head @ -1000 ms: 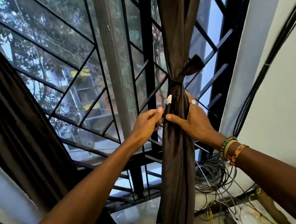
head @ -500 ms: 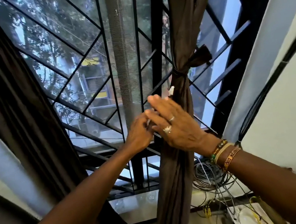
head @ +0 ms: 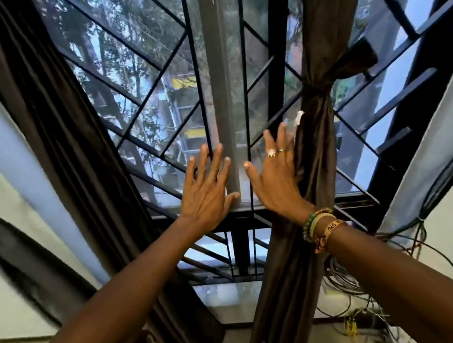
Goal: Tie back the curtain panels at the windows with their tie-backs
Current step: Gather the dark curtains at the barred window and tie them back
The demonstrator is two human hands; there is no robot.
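Tied right curtain panel (head: 317, 159): top cut off; right hand (head: 274, 182) beside it, perhaps touching; left hand (head: 206, 194) apart; fingers spread.

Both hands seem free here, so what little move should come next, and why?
Probably reach the left hand toward the left curtain panel and begin gathering it. The right curtain panel is already cinched by its tie-back, while the left one hangs loose; the right hand is open too, holding nothing.

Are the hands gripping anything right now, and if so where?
Nothing is held: left hand and right hand are spread open, the right beside the tied curtain panel.
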